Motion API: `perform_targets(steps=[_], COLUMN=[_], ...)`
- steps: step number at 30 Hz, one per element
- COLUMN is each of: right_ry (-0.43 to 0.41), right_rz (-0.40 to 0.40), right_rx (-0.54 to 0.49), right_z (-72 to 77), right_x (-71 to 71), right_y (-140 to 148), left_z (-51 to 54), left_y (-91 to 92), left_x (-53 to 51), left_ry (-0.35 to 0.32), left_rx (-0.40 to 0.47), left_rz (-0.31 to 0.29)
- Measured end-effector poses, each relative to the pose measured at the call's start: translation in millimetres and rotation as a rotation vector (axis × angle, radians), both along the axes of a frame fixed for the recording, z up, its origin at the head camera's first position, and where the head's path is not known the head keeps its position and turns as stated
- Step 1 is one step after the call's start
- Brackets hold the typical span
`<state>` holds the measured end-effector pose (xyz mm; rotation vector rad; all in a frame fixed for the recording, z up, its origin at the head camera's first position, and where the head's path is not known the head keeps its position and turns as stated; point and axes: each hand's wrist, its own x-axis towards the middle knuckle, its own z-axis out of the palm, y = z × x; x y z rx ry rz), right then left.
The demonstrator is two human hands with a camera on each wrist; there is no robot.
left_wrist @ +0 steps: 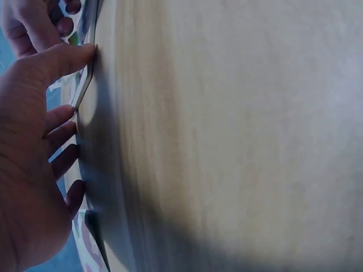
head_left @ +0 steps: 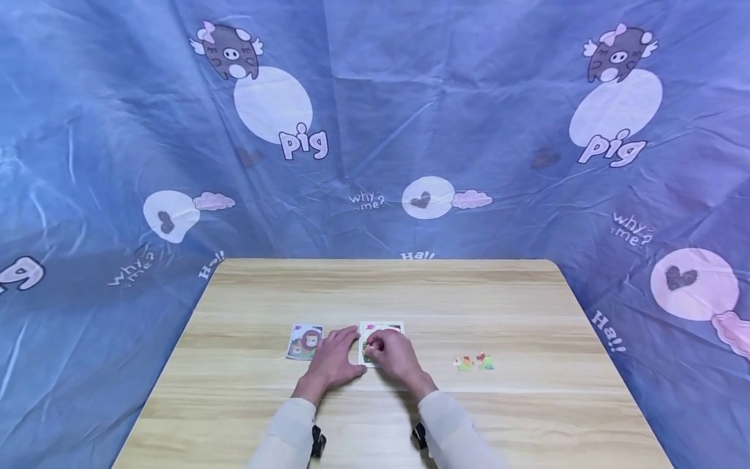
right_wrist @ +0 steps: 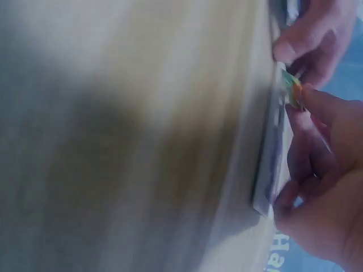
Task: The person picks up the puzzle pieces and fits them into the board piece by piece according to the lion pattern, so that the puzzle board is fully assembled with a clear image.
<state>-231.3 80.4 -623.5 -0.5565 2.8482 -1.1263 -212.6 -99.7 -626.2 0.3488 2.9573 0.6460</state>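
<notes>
A small white-edged puzzle board [head_left: 361, 360] with a colourful picture lies on the table in the head view, largely covered by the hands. My right hand [head_left: 398, 355] pinches a green and orange puzzle piece [right_wrist: 294, 92] between thumb and forefinger, tilted over the board's left part. Against the board's left side rests my left hand [head_left: 335, 360], its fingers loosely extended and its thumb touching the near left corner. To its left lies a picture card with a lion [head_left: 306, 341], partly behind that hand.
Two loose puzzle pieces, one [head_left: 464, 363] beside the other [head_left: 485, 361], lie right of the board. They rest on a pale wooden table [head_left: 387, 286]. Blue printed cloth [head_left: 375, 130] hangs behind and along both sides.
</notes>
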Motion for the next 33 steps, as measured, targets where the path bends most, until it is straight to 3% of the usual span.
perform_targets(steps=[4, 9, 18, 26, 33], right_ry=[0.130, 0.173, 0.172, 0.180, 0.082], right_rz=[-0.014, 0.015, 0.075, 0.096, 0.103], right_rx=[0.110, 0.169, 0.280, 0.357, 0.305], right_z=[-4.5, -4.8, -1.4, -0.5, 3.9], right_x=[5.6, 8.9, 8.7, 5.8, 0.2], right_y=[0.0, 5.2, 8.4, 8.4, 8.2], left_z=[-1.0, -2.7, -5.3, -1.1, -0.9], left_y=[0.4, 0.6, 1.1, 1.6, 2.0], left_x=[1.1, 0.3, -1.2, -0.2, 0.4], left_ry=[0.005, 0.007, 0.016, 0.012, 0.003], left_rx=[0.004, -0.001, -0.016, 0.001, 0.001], left_rz=[-0.003, 0.009, 0.004, 0.003, 0.004])
